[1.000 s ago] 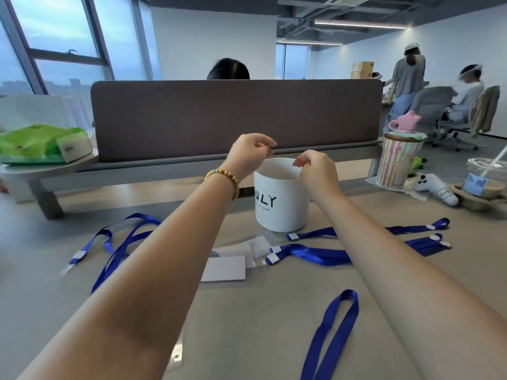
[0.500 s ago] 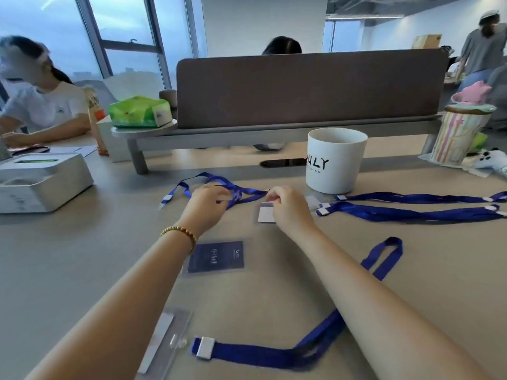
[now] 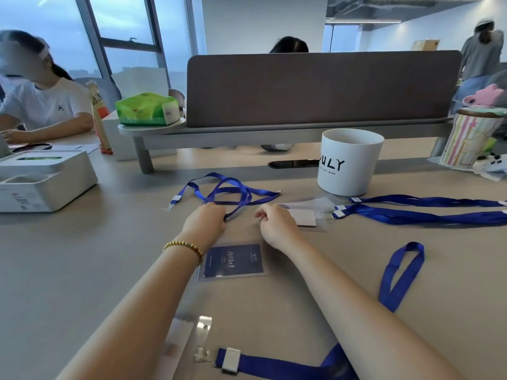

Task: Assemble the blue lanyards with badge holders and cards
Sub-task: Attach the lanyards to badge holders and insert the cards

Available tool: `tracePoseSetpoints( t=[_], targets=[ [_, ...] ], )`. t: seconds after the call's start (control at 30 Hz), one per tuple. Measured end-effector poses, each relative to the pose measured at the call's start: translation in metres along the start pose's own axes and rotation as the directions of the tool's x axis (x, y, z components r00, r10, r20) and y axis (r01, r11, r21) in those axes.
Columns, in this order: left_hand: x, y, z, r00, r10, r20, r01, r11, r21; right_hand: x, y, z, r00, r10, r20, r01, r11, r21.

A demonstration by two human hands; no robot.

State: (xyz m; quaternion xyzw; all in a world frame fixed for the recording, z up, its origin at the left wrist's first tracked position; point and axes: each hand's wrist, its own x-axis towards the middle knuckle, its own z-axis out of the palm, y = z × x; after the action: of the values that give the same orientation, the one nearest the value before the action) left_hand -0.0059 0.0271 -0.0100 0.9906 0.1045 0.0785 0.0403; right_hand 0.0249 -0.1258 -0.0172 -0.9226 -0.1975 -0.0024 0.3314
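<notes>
Taking the white mug (image 3: 348, 163) as the landmark and working from the near edge outward.

Well nearer than the mug, at the bottom of the view, one blue lanyard (image 3: 395, 281) lies with its clear clip strap (image 3: 203, 338) stretched flat beside a white card (image 3: 175, 341), probably laid out ready to be joined.

Nearer than the mug and to its left lies a clear badge holder (image 3: 233, 261) with a dark blue card inside: one holder looks filled and is not yet on a strap.

Just beyond it, the left hand (image 3: 204, 223) has its fingers curled around the band of a tangled lanyard (image 3: 230, 192), apparently to draw it toward the filled holder. The right hand (image 3: 275, 224) hovers loosely curled; I cannot tell whether it pinches anything.

Close to the mug's near left side, a small heap of empty holders with a white card (image 3: 303, 216) waits as stock; their number is unclear.

To the mug's near right, two more lanyards (image 3: 417, 212) lie stretched out.

Count: four lanyards, one mug, one filled holder.
</notes>
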Motion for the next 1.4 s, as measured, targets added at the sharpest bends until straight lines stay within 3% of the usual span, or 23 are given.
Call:
tracePoseSetpoints(
  t=[0.1,0.2,0.3,0.37,0.43,0.5,0.57,0.63,0.7,0.77,0.83,0.87,0.93,0.97,1.03,1.1,1.17,1.23,1.33,1.4],
  targets=[
    [-0.013,0.002,-0.011,0.998,-0.041,-0.044,0.032,0.982,-0.188,-0.005,0.000,0.005,1.000,-0.018,-0.002,0.018,0.995,0.102],
    [-0.026,0.005,-0.026,0.991,-0.047,-0.124,-0.021,0.870,-0.493,-0.008,-0.006,0.005,0.993,-0.121,0.011,0.117,0.974,0.193],
    [-0.043,0.009,-0.049,0.998,0.047,-0.051,-0.069,0.747,-0.662,-0.008,-0.011,0.002,0.964,-0.256,-0.066,0.250,0.964,-0.088],
    [-0.053,0.008,-0.061,0.995,0.095,-0.015,-0.072,0.633,-0.771,-0.007,-0.014,-0.003,0.943,-0.286,-0.167,0.271,0.956,-0.110],
    [-0.061,0.005,-0.072,0.994,0.109,-0.023,-0.069,0.439,-0.896,-0.003,-0.015,-0.007,0.921,-0.317,-0.229,0.314,0.948,-0.047],
    [-0.064,0.002,-0.084,0.991,0.089,-0.101,-0.116,0.179,-0.977,-0.001,-0.019,-0.013,0.928,-0.307,-0.213,0.332,0.939,0.095],
    [-0.065,0.001,-0.098,0.972,0.069,-0.226,-0.222,-0.059,-0.973,-0.003,-0.025,-0.021,0.960,-0.220,-0.176,0.261,0.928,0.265],
    [-0.064,0.004,-0.112,0.947,0.060,-0.316,-0.289,-0.270,-0.919,-0.005,-0.028,-0.030,0.959,-0.152,-0.241,0.239,0.889,0.391],
    [-0.062,0.011,-0.127,0.934,0.027,-0.356,-0.308,-0.443,-0.842,-0.008,-0.029,-0.038,0.941,-0.102,-0.322,0.264,0.817,0.513],
    [-0.062,0.017,-0.137,0.926,-0.005,-0.378,-0.323,-0.528,-0.786,-0.014,-0.026,-0.050,0.911,-0.021,-0.412,0.296,0.728,0.618],
    [-0.061,0.022,-0.138,0.923,-0.005,-0.385,-0.338,-0.488,-0.805,-0.021,-0.018,-0.068,0.887,0.085,-0.454,0.286,0.670,0.685],
    [-0.060,0.025,-0.135,0.930,0.007,-0.367,-0.330,-0.424,-0.844,-0.024,-0.011,-0.077,0.883,0.118,-0.455,0.249,0.703,0.666],
    [-0.059,0.032,-0.119,0.960,0.065,-0.272,-0.247,-0.257,-0.934,-0.029,0.009,-0.095,0.899,0.114,-0.423,0.083,0.903,0.420],
    [-0.059,0.035,-0.109,0.973,0.113,-0.203,-0.182,-0.171,-0.968,-0.032,0.021,-0.102,0.933,0.113,-0.342,-0.042,0.977,0.208],
    [-0.061,0.040,-0.088,0.976,0.215,-0.024,-0.028,0.019,-0.999,-0.042,0.039,-0.111,0.974,0.214,-0.075,-0.224,0.958,-0.179],
    [-0.062,0.041,-0.070,0.934,0.315,0.167,0.089,0.245,-0.965,-0.055,0.043,-0.119,0.921,0.340,0.190,-0.261,0.902,-0.344],
    [-0.062,0.042,-0.058,0.870,0.390,0.303,0.121,0.426,-0.896,-0.060,0.039,-0.130,0.896,0.334,0.293,-0.198,0.890,-0.411],
    [-0.061,0.043,-0.049,0.823,0.432,0.369,0.117,0.507,-0.854,-0.056,0.033,-0.137,0.945,0.221,0.239,-0.109,0.906,-0.408],
    [-0.058,0.043,-0.041,0.822,0.419,0.386,0.135,0.515,-0.846,-0.045,0.018,-0.128,0.988,-0.055,0.144,0.061,0.998,-0.034],
    [-0.056,0.039,-0.037,0.848,0.374,0.377,0.151,0.510,-0.847,-0.040,0.009,-0.109,0.969,-0.121,0.217,0.085,0.982,0.169]
  ],
)
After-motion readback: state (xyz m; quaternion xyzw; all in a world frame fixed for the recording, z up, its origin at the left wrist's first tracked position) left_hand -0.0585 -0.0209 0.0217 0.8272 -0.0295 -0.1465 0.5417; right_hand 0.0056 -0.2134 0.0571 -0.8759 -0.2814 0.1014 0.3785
